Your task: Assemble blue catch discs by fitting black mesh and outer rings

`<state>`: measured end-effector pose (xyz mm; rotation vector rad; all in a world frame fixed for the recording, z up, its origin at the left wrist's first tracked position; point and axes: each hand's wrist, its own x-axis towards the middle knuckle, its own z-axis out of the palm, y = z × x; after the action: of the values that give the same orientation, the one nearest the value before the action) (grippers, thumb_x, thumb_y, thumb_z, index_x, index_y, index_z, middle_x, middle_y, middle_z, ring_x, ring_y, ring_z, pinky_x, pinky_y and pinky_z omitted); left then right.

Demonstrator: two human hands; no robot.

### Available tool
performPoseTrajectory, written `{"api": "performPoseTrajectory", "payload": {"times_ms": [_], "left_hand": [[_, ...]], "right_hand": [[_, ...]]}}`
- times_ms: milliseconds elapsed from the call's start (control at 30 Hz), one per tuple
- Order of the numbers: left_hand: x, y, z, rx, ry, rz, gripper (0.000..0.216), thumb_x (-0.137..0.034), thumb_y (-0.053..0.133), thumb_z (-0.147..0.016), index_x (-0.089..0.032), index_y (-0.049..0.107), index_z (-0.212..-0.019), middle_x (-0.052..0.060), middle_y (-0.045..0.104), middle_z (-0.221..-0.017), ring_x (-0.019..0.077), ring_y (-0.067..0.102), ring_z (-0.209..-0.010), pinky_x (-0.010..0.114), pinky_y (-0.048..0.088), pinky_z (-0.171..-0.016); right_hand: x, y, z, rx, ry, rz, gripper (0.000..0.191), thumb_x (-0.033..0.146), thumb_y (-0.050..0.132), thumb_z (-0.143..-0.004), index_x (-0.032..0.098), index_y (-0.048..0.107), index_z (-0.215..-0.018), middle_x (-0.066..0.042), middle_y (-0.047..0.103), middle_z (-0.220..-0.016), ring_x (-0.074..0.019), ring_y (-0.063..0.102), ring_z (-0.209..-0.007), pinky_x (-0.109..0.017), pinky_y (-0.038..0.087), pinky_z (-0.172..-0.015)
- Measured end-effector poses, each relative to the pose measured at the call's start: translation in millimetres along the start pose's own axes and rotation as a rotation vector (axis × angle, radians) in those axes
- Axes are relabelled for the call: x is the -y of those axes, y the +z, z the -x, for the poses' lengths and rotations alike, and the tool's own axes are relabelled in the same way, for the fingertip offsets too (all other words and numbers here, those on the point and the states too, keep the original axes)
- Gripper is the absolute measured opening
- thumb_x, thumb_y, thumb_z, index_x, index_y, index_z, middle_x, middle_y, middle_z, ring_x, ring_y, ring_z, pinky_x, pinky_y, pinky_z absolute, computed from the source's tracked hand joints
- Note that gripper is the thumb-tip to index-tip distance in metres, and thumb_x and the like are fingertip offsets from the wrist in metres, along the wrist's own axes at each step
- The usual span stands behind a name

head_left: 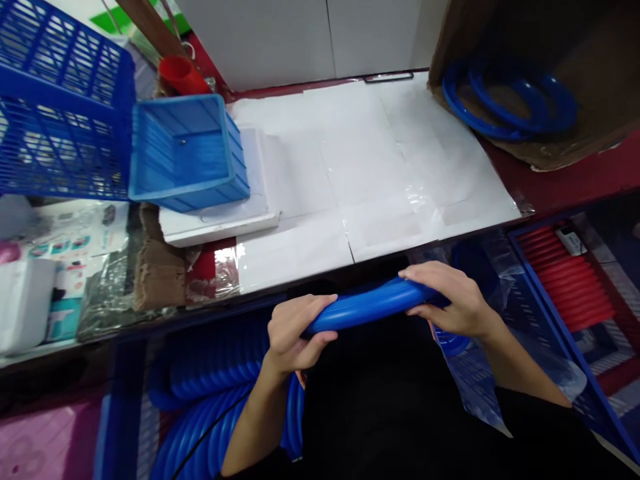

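A thick blue plastic ring (367, 307) is held level in front of my body, just below the table's front edge. My left hand (295, 331) is wrapped round its left part, fingers curled over the tube. Closed round the right part is my right hand (453, 301), thumb underneath. Only the near arc of the ring shows; the remainder is hidden behind my hands and dark clothing. Below my left arm lies a stack of several more blue rings (215, 393).
A white-covered table (350, 173) lies ahead. A small blue bin (187, 153) and a blue mesh basket (55, 100) stand at its left, with a red cup (183, 75) behind. A cardboard box (575, 127) at the right back holds blue rings (505, 100). Red rings (570, 280) lie in a crate at right.
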<state>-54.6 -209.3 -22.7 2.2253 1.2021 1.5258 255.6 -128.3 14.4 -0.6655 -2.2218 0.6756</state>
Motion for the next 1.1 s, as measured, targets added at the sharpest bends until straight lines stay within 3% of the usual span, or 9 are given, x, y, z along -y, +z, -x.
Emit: {"api": "performPoseTrajectory", "payload": {"times_ms": [100, 200, 267, 367, 500, 600, 767, 1000, 1100], "left_hand": [[13, 0, 15, -0.157, -0.065, 0.167, 0.041, -0.050, 0.062, -0.107, -0.019, 0.076, -0.130, 0.008, 0.080, -0.089, 0.0221, 0.077, -0.071, 0.031, 0.062, -0.063], [26, 1, 30, -0.306, -0.088, 0.315, 0.046, -0.061, 0.055, -0.108, -0.026, 0.077, -0.126, 0.004, 0.074, -0.081, 0.0194, 0.070, -0.062, 0.032, 0.059, -0.055], [32, -2, 35, -0.265, -0.118, 0.337, 0.050, -0.066, 0.056, -0.105, -0.025, 0.076, -0.125, 0.004, 0.074, -0.081, 0.0206, 0.070, -0.063, 0.033, 0.059, -0.055], [27, -13, 29, -0.047, -0.143, 0.225, 0.055, -0.062, 0.069, -0.100, -0.019, 0.071, -0.134, 0.009, 0.078, -0.091, 0.0245, 0.077, -0.075, 0.034, 0.064, -0.065], [-2, -17, -3, 0.283, -0.084, -0.002, 0.048, -0.043, 0.078, -0.099, -0.018, 0.068, -0.138, 0.013, 0.082, -0.105, 0.0259, 0.081, -0.089, 0.035, 0.066, -0.080], [-20, -8, -26, 0.370, -0.030, -0.086, 0.045, -0.041, 0.074, -0.102, -0.015, 0.067, -0.139, 0.014, 0.081, -0.104, 0.0241, 0.080, -0.087, 0.032, 0.065, -0.077], [-28, 0, -33, 0.369, 0.015, -0.142, 0.046, -0.039, 0.073, -0.103, -0.015, 0.067, -0.142, 0.012, 0.082, -0.102, 0.0219, 0.077, -0.080, 0.030, 0.062, -0.071], [-34, 10, -19, 0.152, 0.037, -0.186, 0.035, -0.033, 0.073, -0.102, -0.013, 0.070, -0.130, 0.014, 0.083, -0.101, 0.0242, 0.078, -0.077, 0.034, 0.061, -0.070], [-35, 10, -18, 0.126, 0.042, -0.209, 0.035, -0.032, 0.074, -0.100, -0.013, 0.071, -0.129, 0.013, 0.083, -0.099, 0.0238, 0.078, -0.075, 0.034, 0.061, -0.069]], "right_hand": [[-13, -14, 1, 0.005, 0.136, -0.110, 0.066, 0.038, 0.086, -0.092, 0.025, 0.061, -0.152, -0.016, 0.073, -0.142, -0.0305, 0.075, -0.124, -0.049, 0.062, -0.107], [-30, -19, 7, -0.013, 0.283, -0.240, 0.045, 0.038, 0.083, -0.094, 0.023, 0.071, -0.134, -0.011, 0.080, -0.123, -0.0259, 0.079, -0.111, -0.041, 0.064, -0.096], [-35, -15, 9, -0.014, 0.295, -0.259, 0.034, 0.039, 0.084, -0.093, 0.019, 0.074, -0.119, -0.007, 0.081, -0.106, -0.0218, 0.079, -0.094, -0.035, 0.064, -0.084], [-31, -4, 6, 0.037, 0.219, -0.196, 0.025, 0.036, 0.083, -0.093, 0.017, 0.074, -0.108, -0.004, 0.078, -0.092, -0.0172, 0.074, -0.079, -0.030, 0.061, -0.075], [-11, 11, -4, 0.128, 0.070, -0.040, 0.018, 0.025, 0.075, -0.097, 0.018, 0.073, -0.114, -0.007, 0.080, -0.096, -0.0199, 0.075, -0.084, -0.033, 0.061, -0.078], [-1, 14, -8, 0.149, -0.032, 0.077, 0.027, 0.025, 0.074, -0.099, 0.017, 0.070, -0.124, -0.011, 0.081, -0.105, -0.0242, 0.077, -0.091, -0.039, 0.062, -0.082], [4, 7, -10, 0.188, -0.069, 0.027, 0.046, 0.046, 0.074, -0.102, 0.018, 0.067, -0.138, -0.012, 0.081, -0.112, -0.0250, 0.076, -0.097, -0.041, 0.061, -0.085], [21, 17, -7, 0.023, -0.048, 0.137, 0.029, 0.040, 0.070, -0.104, 0.020, 0.069, -0.125, -0.010, 0.082, -0.104, -0.0253, 0.074, -0.088, -0.047, 0.049, -0.088], [24, 21, -8, -0.010, -0.057, 0.152, 0.028, 0.039, 0.066, -0.105, 0.020, 0.068, -0.126, -0.010, 0.082, -0.103, -0.0258, 0.074, -0.087, -0.047, 0.045, -0.087]]}}
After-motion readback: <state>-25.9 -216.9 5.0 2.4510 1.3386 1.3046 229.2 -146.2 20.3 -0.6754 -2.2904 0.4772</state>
